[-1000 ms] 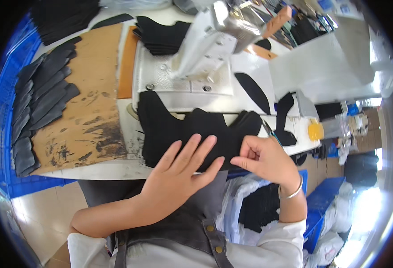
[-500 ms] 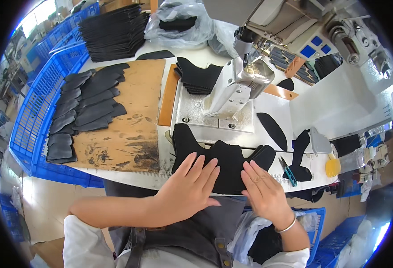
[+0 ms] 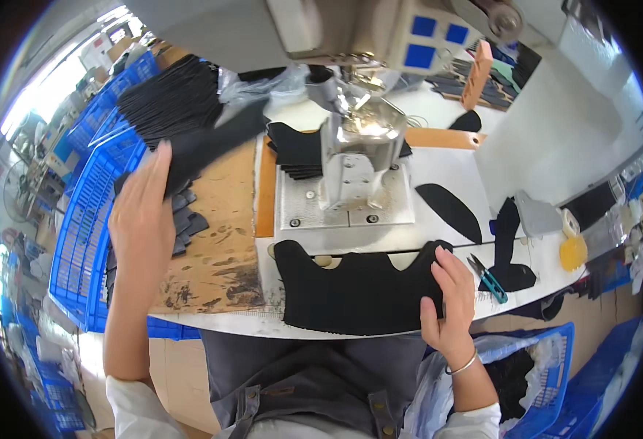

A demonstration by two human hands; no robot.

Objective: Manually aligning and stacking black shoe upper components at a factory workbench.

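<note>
My left hand [image 3: 144, 219] is raised over the left side of the table, with a dark cut fabric piece [image 3: 215, 143] in its grip. The piece is smeared by motion, and my thumb is hidden. Flat at the table's front edge lies a wide black fabric piece [image 3: 354, 296] with a notched upper edge. My right hand [image 3: 449, 304] rests on its right end, thumb and fingers apart. Just right of that hand are teal-handled thread snips [image 3: 488, 279]. Behind the wide piece stands the sewing machine's metal post [image 3: 362, 157].
A stained brown board [image 3: 223, 252] bears overlapping dark pieces [image 3: 186, 219]. Blue baskets [image 3: 80, 241] flank the table at left. Stacked black pieces [image 3: 168, 99] stand at the back left. The machine head [image 3: 351, 33] overhangs the table. Loose black pieces [image 3: 449, 212] lie at right.
My left hand has left the wide piece and swung up and left, now carrying a dark piece. My right hand has shifted slightly right, to the wide piece's end. The view has shifted.
</note>
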